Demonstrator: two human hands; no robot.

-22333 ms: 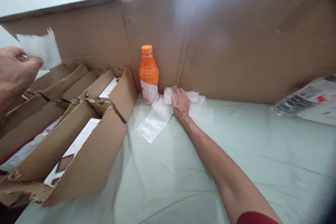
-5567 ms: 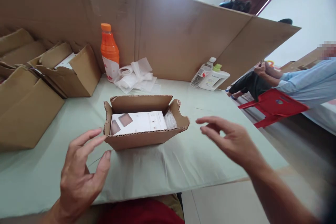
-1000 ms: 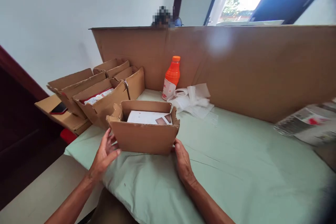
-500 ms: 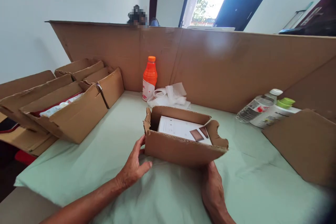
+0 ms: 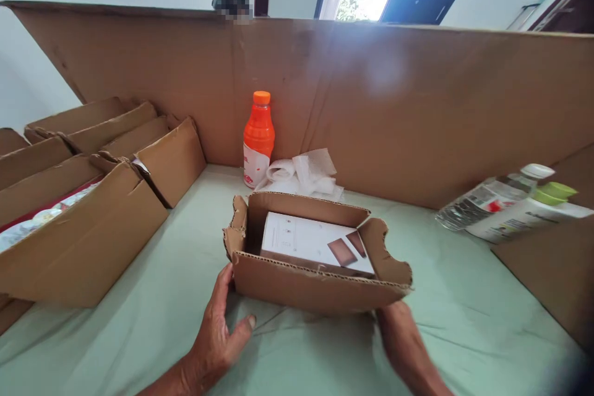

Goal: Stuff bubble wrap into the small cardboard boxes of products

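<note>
Since half a second ago, we have drawn the small open carton a little closer to us on the green cloth, and our view dropped lower. Our left hand rests open against its left front corner, fingers spread, gripping nothing. Our right hand is below the right front corner, partly hidden, so we cannot tell its grip. Inside lies a white product box, flat on the bottom. We judge the carton light but not very stiff: the corrugated walls are torn at the edges and may bend. It is better to hold it under both short ends. Behind it stand an orange bottle and some bubble wrap.
</note>
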